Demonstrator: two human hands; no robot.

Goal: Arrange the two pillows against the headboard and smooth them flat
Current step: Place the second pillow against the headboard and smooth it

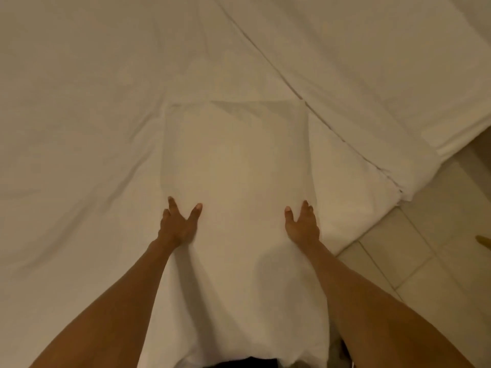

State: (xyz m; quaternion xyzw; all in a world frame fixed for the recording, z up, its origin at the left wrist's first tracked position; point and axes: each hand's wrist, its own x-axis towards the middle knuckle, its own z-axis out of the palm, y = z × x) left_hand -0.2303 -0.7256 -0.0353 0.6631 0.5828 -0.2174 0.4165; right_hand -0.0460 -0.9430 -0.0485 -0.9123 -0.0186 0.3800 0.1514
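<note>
One white pillow lies lengthwise in front of me, its far end over the bed and its near end at my body. My left hand grips the pillow's left side, thumb on top and fingers curled round the edge. My right hand grips the right side the same way. The second pillow and the headboard are out of view.
A wrinkled white sheet covers the bed to the left and ahead. A folded white duvet runs diagonally across the upper right, down to the bed's corner. Pale floor tiles lie to the right, with a small yellowish object at the frame's edge.
</note>
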